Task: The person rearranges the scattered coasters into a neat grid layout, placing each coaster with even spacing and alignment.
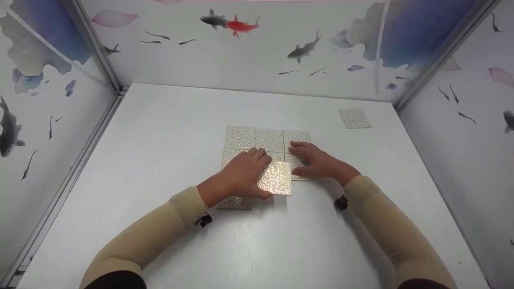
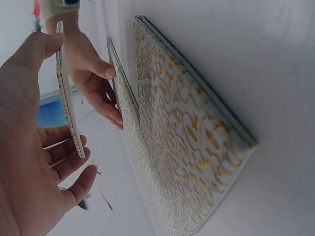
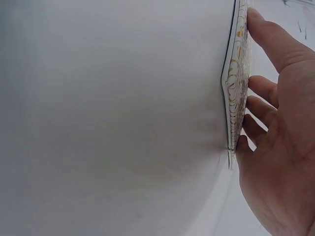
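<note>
Several square white tiles with a gold scroll pattern (image 1: 241,136) lie edge to edge as a block on the white table. My left hand (image 1: 247,170) grips a loose tile (image 1: 277,178) by its edges, thumb on one side and fingertips on the other. In the left wrist view that tile (image 2: 69,103) is raised above the laid ones, seen edge-on. Beneath my left hand, a laid tile (image 1: 235,204) at the block's front left is partly hidden. My right hand (image 1: 319,160) rests its spread fingertips on the block's right-hand tiles, its fingers (image 3: 261,91) only slightly bent.
A separate tile (image 1: 355,118) lies at the table's back right. White panels painted with fish (image 1: 241,26) enclose the table (image 1: 168,132) at the back and both sides, with metal rails (image 1: 96,48) at the corners.
</note>
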The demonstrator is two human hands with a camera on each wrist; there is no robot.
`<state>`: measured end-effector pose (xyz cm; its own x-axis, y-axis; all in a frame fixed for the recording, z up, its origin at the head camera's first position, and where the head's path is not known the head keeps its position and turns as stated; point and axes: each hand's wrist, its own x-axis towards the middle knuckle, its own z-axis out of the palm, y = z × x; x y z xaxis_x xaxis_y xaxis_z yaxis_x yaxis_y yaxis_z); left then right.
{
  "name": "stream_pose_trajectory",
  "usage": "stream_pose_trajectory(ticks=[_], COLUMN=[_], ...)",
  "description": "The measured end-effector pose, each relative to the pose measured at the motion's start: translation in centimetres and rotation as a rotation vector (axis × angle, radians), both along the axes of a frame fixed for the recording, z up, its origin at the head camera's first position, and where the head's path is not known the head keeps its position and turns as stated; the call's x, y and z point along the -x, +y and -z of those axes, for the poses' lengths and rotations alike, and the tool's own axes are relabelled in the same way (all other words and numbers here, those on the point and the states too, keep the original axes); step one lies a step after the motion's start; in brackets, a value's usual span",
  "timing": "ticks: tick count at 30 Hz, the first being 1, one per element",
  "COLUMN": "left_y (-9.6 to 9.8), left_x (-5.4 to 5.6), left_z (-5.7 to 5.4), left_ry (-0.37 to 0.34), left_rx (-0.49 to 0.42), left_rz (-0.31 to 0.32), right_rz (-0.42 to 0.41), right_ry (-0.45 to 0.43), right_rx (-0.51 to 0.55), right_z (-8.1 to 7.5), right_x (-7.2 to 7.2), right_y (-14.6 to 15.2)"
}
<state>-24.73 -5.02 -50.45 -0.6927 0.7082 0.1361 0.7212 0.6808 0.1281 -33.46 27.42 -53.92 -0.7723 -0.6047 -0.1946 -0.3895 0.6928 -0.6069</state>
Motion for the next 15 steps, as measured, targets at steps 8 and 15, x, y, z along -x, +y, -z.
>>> stream_pose_trajectory(ticks=[8,15], left_y=[0.2,0.5], left_x=[-0.4,-0.8], left_z=[0.3,1.6], left_ry=[-0.005,-0.016], left_rx=[0.012,0.068], left_rz=[-0.012,-0.032], right_rz=[-0.007,-0.003], right_ry=[0.007,0.018], right_rx=[0.017,0.003], right_z=[-0.1,0.2], right_x=[0.1,0.2], right_y=[0.0,0.0])
